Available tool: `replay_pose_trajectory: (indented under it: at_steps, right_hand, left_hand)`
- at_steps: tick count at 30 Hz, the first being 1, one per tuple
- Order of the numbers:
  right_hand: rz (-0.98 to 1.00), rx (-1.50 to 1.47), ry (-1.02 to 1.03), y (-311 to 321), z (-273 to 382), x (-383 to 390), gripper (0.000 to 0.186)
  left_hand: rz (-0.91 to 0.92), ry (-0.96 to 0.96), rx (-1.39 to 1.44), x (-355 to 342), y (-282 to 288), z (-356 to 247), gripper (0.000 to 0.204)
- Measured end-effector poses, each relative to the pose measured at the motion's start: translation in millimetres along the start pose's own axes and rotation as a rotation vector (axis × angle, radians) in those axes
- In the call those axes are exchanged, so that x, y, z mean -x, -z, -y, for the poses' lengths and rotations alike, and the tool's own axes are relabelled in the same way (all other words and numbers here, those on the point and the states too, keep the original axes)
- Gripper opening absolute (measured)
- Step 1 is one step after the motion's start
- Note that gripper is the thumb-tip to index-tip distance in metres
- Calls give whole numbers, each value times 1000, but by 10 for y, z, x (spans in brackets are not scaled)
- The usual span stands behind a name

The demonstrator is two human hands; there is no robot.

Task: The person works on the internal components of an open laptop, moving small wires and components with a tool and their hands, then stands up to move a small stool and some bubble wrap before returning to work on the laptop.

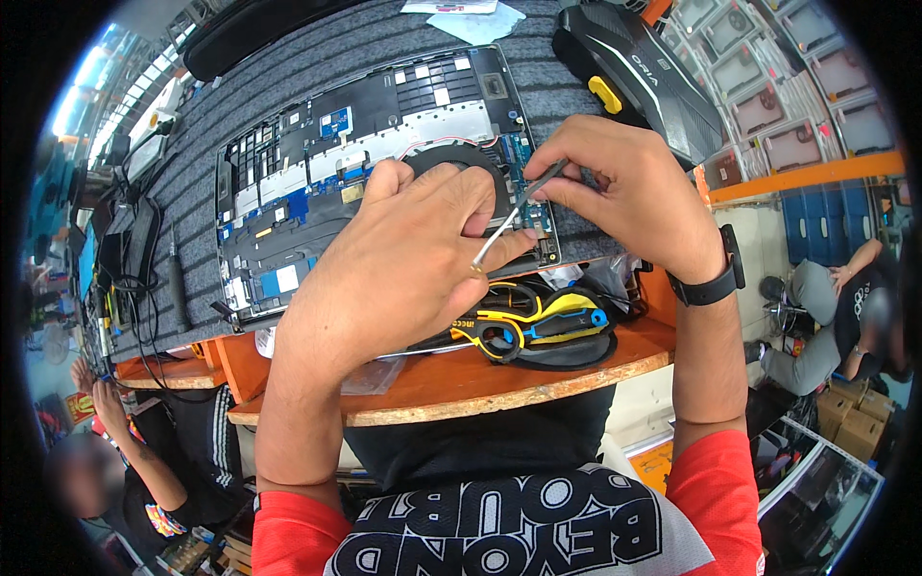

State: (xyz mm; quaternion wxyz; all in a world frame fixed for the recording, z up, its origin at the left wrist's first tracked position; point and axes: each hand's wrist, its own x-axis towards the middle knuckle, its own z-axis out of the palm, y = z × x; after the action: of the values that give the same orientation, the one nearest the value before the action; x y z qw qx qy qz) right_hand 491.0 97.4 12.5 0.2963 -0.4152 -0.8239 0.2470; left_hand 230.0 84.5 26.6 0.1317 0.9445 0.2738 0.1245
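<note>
An opened laptop chassis (288,182) lies on a grey ribbed mat, its boards, ribbon cables and round dark fan exposed. My right hand (624,197) pinches a slim metal tool (509,219) slanting down toward the thumb of my left hand (394,269). That left hand is curled over the chassis's lower right part, one finger reaching to the board at the right edge; whatever its fingers hold is hidden. Below them, yellow-and-black hand tools (533,326) lie on an orange wooden shelf (451,398).
A black case (663,101) sits back right beside stacked clear boxes (749,96). A screwdriver (178,288) and cables are at left. A co-worker (144,461) works lower left; another person (845,317) sits at right. Papers (461,19) lie at the back.
</note>
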Motion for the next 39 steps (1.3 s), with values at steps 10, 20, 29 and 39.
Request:
replay_pose_trajectory:
  at_steps: [10, 20, 29, 39]
  right_hand:
    - [-11, 93, 127, -75, -33, -23, 16]
    - [3, 77, 157, -88, -61, -41, 16]
    - [53, 59, 162, -21, -94, -27, 15]
    - [75, 149, 186, 8, -38, -8, 14]
  left_hand:
    - [-24, 29, 26, 21, 11, -30, 51]
    - [30, 37, -13, 13, 13, -3, 55]
    - [13, 20, 14, 22, 7, -13, 55]
    - [-17, 21, 1, 39, -14, -32, 53]
